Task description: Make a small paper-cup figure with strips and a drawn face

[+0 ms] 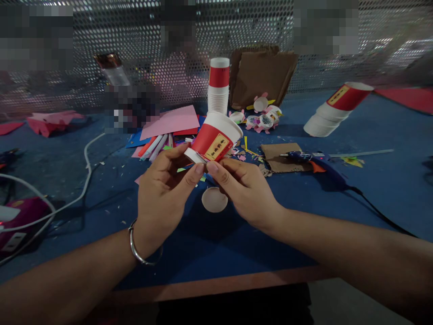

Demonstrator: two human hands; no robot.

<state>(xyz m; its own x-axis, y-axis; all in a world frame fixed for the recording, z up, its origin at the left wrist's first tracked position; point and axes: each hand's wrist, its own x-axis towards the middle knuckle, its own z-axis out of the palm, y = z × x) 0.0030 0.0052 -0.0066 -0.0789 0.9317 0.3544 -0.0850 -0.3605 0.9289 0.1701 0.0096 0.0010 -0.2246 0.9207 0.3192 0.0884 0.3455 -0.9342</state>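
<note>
A red and white paper cup (216, 137) with a yellow label is held tilted above the table, its mouth up and to the right. My left hand (164, 187) is closed on its base end, thumb in front and index finger at the side. My right hand (252, 187) pinches the cup's lower edge, its thumb close to the left thumb. The remaining fingers are partly hidden behind the cup. Below the hands, a round white paper disc (214, 199) lies on the blue table.
A glue gun (316, 164) rests on cardboard at right, its cord trailing forward. Stacked cups (219, 85) stand behind, with another leaning stack (338, 110) at right. Small paper crafts (265, 118), pink sheets (172, 122), markers (158, 146) and scraps lie around. White cables (87, 167) cross the left side.
</note>
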